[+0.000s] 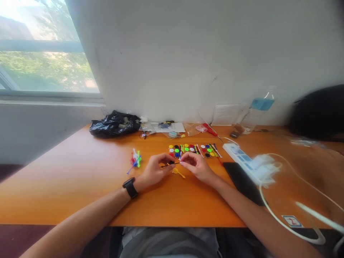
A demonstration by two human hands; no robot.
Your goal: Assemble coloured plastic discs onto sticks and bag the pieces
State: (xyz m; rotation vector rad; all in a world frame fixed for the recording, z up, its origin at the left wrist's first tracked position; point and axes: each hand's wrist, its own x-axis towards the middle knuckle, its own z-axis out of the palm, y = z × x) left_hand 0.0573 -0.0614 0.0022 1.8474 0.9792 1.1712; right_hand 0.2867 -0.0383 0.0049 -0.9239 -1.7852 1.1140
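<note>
Leftward, a cluster of coloured arrow pieces (135,160) on the table (53,193), then the left hand (154,168) grasping a black arrow piece (171,162) — between both hands — a yellow arrow piece (178,173) near, the right hand (198,167) pinching the black one's end, coloured discs (186,149) behind.

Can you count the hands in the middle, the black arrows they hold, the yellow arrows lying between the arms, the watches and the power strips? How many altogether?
Hands, left hand and right hand: 2
Black arrow: 1
Yellow arrow: 1
Watch: 1
Power strip: 1
Total: 6
</note>
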